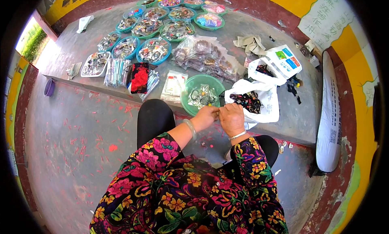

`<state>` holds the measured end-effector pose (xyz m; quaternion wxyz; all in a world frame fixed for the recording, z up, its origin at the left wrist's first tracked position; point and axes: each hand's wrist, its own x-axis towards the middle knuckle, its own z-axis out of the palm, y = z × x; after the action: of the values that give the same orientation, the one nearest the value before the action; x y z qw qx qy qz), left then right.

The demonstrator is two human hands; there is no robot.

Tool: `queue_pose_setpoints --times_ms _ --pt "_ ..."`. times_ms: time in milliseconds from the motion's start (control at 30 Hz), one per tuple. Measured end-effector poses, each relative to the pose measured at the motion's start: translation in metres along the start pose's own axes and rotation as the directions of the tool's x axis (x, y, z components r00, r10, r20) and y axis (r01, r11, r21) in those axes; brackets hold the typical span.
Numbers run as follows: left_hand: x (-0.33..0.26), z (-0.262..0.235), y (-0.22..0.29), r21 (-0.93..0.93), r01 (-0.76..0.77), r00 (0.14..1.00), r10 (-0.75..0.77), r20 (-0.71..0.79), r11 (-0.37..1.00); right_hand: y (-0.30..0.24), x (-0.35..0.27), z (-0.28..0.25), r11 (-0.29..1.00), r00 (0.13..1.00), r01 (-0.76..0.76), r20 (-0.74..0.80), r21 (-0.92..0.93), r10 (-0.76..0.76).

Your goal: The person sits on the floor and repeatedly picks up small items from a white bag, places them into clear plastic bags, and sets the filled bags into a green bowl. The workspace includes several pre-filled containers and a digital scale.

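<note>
My left hand (205, 117) and my right hand (231, 119) meet just in front of a green plastic basin (221, 88). The fingers of both are closed and pinched together at the tips; whatever lies between them is too small or hidden to make out. Inside the basin lie small clear plastic packets (202, 95) with dark items in them. Right beside it, a white plastic bag (272, 108) stands with its mouth spread, full of small dark pieces (248, 101) with bits of red. A bangle (191, 128) circles my left wrist, a thin bracelet (237, 135) my right.
Several basins (154, 50) of small goods fill the back of the raised concrete ledge (121, 86). Bagged brown beads (206, 58), a stack of flat packets (174, 85) and a second white bag (283, 62) lie nearer. A long wrapped board (329, 120) leans at the right wall.
</note>
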<state>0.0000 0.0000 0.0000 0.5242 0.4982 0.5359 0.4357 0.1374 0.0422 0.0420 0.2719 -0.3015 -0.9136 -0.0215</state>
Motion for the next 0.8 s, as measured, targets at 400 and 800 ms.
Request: queue_pose_setpoints --times_ms 400,800 --pt "0.004 -0.002 -0.011 0.241 -0.079 0.996 0.085 -0.017 0.967 -0.004 0.001 -0.003 0.989 0.996 -0.086 -0.028 0.119 0.089" --pt "0.001 0.001 -0.008 0.358 -0.151 0.984 0.173 -0.030 0.921 -0.003 0.000 -0.004 0.988 0.995 -0.095 0.009 0.122 0.094"
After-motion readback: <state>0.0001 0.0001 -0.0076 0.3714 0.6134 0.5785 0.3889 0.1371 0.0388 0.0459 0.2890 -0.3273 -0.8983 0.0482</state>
